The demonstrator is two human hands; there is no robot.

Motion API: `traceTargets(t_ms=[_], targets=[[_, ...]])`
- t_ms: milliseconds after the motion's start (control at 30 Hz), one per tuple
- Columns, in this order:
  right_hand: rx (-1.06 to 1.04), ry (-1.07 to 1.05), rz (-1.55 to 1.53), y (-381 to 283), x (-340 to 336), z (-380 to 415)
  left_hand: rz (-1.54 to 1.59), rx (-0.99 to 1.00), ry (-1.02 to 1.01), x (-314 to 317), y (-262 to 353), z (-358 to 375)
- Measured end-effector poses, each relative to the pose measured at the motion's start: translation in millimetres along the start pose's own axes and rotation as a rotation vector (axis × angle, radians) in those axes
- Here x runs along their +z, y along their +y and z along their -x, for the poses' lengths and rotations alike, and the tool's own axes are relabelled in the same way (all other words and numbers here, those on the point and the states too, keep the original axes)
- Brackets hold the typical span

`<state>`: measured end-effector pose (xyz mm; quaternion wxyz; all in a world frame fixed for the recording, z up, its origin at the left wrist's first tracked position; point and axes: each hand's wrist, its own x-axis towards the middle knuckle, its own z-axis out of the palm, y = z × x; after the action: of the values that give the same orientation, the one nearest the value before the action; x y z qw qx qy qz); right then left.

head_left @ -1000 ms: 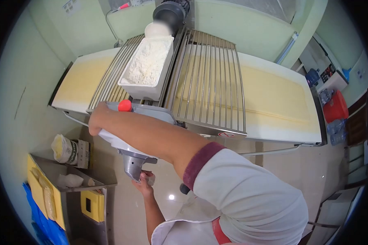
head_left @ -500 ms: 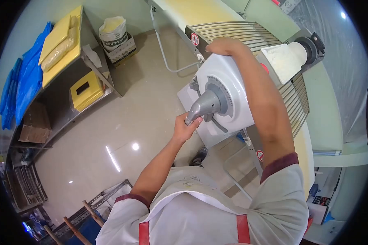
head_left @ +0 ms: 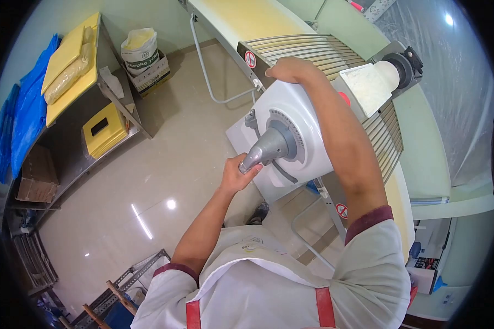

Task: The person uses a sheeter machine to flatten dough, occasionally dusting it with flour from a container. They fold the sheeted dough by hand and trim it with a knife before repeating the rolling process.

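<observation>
The lever, a stiff metal cone that sticks out from the dial on the white housing, looks smooth, so the left hand wraps its narrow tip, while the right hand rests curled on the housing top.

Left hand hides lever tip; sack print unreadable.

Left of the white machine housing there's plenty of open floor, so a hand can swing in freely there. The metal shelf rack boxes in the far left, and the wire guard and flour tray crowd the housing's top.
</observation>
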<state>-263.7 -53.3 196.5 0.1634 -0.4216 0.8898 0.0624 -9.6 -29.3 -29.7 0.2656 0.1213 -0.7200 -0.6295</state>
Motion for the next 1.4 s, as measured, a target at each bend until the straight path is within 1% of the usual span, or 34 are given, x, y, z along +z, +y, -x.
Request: traceTargets(t_ms=[133,233,300,367,433,500,567,633,700,800,900,967,1000,1067,1100,1133,1167,1200,1233,1267,1300,1333,1367,1400], targets=[[0.025,0.024,0.02,1.7,3.0,-4.4,-0.009,-0.054,-0.029,0.3,-0.3,1.3],[-0.085,0.25,-0.093,0.9,6.7,16.4,0.06,-0.042,0.004,4.3,-8.0,3.1],[-0.212,0.347,-0.17,-4.0,11.5,43.7,0.112,-0.063,0.052,6.7,-15.3,6.0],[-0.276,0.394,-0.158,1.6,35.3,61.6,0.12,-0.087,0.086,8.3,-10.2,5.6],[-0.37,0.477,-0.022,-0.5,37.3,131.6,0.111,-0.104,0.084,10.9,-7.6,5.9],[-0.424,0.735,-0.073,21.4,79.1,171.2,0.107,-0.111,0.074,11.9,-6.7,5.7],[-0.432,0.813,-0.293,55.7,106.6,223.2,0.097,-0.086,0.123,19.1,11.7,3.3],[-0.375,0.926,-0.463,115.6,153.5,247.7,0.06,-0.06,0.19,22.2,18.9,-0.8],[0.116,0.763,-0.606,162.2,200.0,265.2,-0.002,-0.041,0.257,26.5,19.7,-2.7],[0.022,0.563,-0.17,200.9,227.5,266.5,-0.052,-0.032,0.297,28.4,17.0,-1.6],[-0.246,0.543,-0.22,247.6,219.6,234.2,-0.078,-0.043,0.326,28.3,13.3,-0.5],[-0.099,0.493,-0.282,321.4,192.7,204.2,-0.059,-0.032,0.377,34.6,15.5,-0.9],[0.001,0.521,-0.391,371.8,186.9,181.9,-0.051,-0.024,0.345,28.4,7.3,-1.3],[0.344,0.641,-0.449,460.9,189.1,142.7,-0.044,-0.039,0.285,10.5,-11.2,3.6],[0.431,0.701,-0.434,482.1,196.4,122.4,-0.057,-0.028,0.35,15.9,-5.0,4.5],[0.531,0.757,-0.417,492.1,202.7,108.8,-0.068,-0.02,0.403,24.1,4.7,4.3],[0.454,0.695,-0.489,484.4,202.1,109.4,-0.077,-0.021,0.441,33.1,9.7,3.5],[0.401,0.63,-0.553,472.1,198.2,121.8,-0.035,-0.124,0.46,12.0,-11.2,4.2],[0.347,0.639,-0.607,453.7,198.6,146.8,-0.053,-0.097,0.412,5.8,-15.3,5.7],[0.3,0.651,-0.661,431.4,205.6,174.5,-0.01,-0.112,0.495,27.3,0.6,2.6],[0.312,0.669,-0.534,412.8,221.4,197.7,-0.068,-0.026,0.437,37.6,10.1,0.6],[0.303,0.68,-0.407,405.7,236.2,217.1,-0.017,-0.121,0.406,26.6,3.1,1.2],[0.422,0.661,-0.522,416.5,256.3,242.7,-0.064,-0.01,0.402,30.0,3.7,-0.5],[0.527,0.648,-0.635,427.6,279.7,274.2,-0.118,-0.062,0.404,16.4,-6.0,-0.6]])
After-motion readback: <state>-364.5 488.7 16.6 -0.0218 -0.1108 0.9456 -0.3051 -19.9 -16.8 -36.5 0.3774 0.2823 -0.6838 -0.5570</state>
